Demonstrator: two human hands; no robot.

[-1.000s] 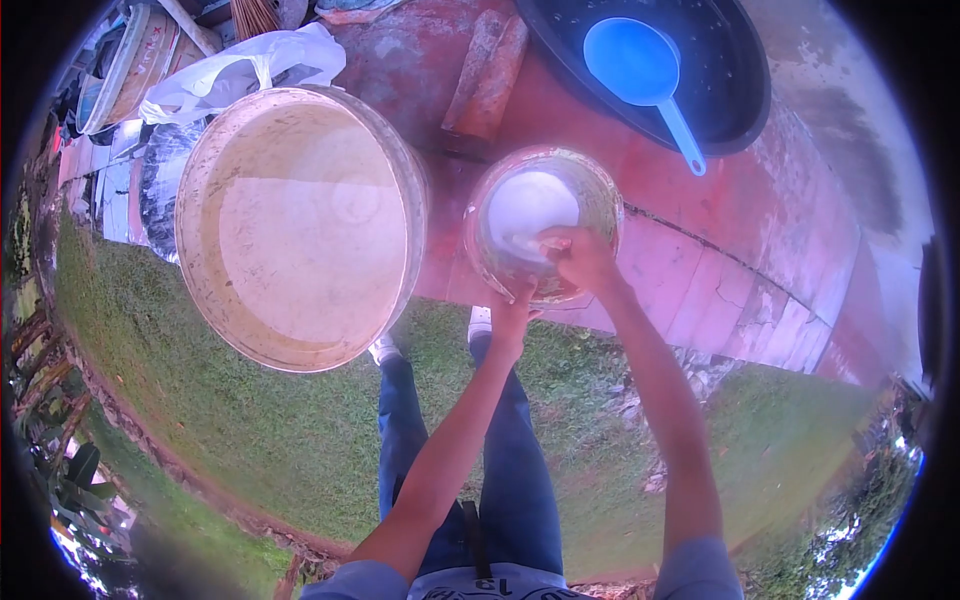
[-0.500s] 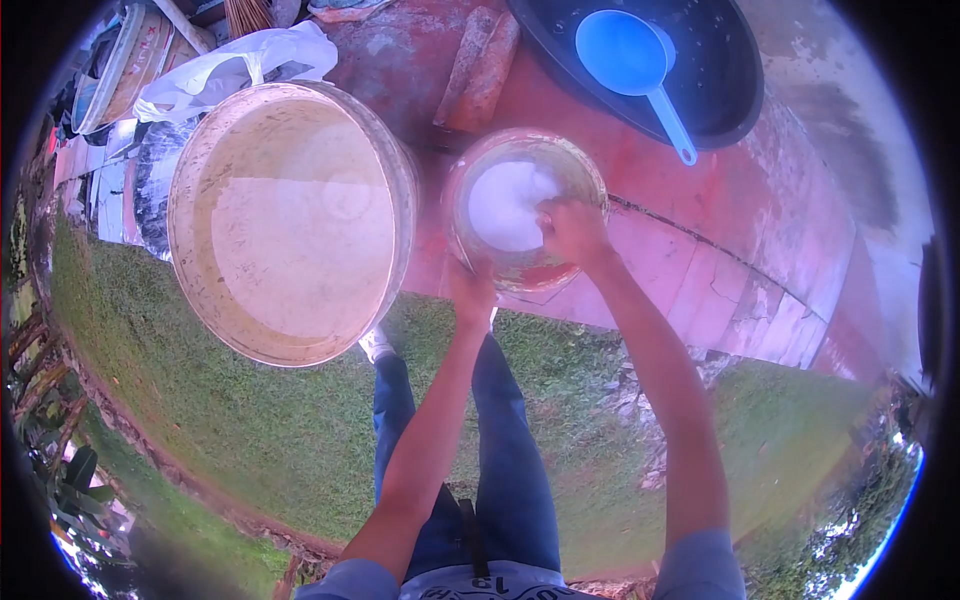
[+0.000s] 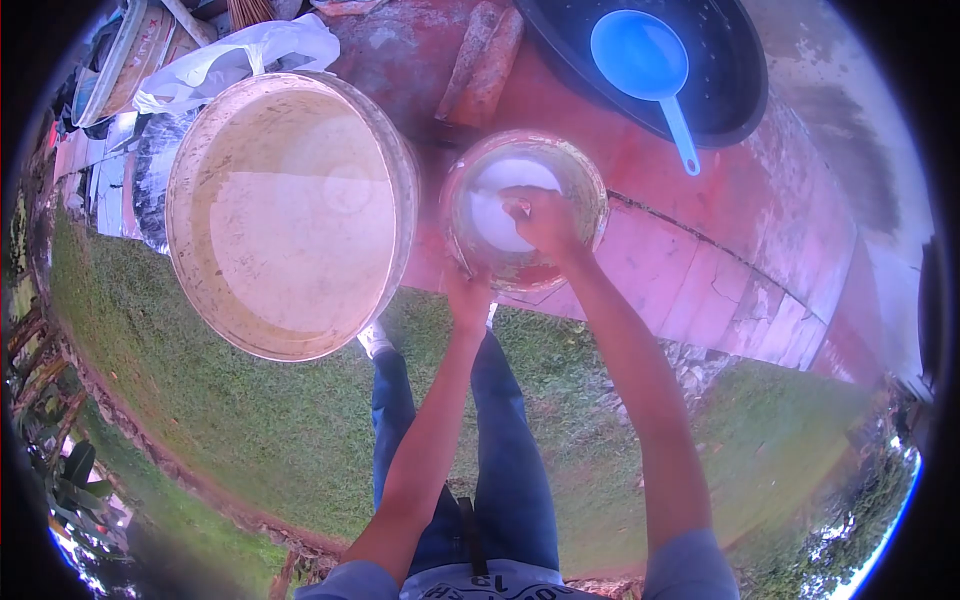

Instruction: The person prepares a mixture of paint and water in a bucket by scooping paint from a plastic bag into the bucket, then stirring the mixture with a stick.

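A small round bucket (image 3: 594, 165) with a worn, stained rim stands on the red ledge, with white, foamy-looking contents (image 3: 497, 217) inside. My left hand (image 3: 468, 292) grips its near rim at the lower left. Over the bucket's opening is my right hand (image 3: 545, 220), its fingers curled above the white contents; what they hold, if anything, is too small to make out. Just left of it stands a large pale bucket (image 3: 190, 250) holding cloudy liquid.
A blue dipper (image 3: 640, 55) lies in a black basin (image 3: 735, 60) at the upper right. Behind the buckets are a reddish broken tile (image 3: 482, 65) and a white plastic bag (image 3: 240, 60). Grass (image 3: 280, 430) lies below the ledge's edge.
My right hand has moved left and slightly up, from the small bucket's right side to over its middle. My left hand stays at the rim. The dipper has shifted slightly right in view.
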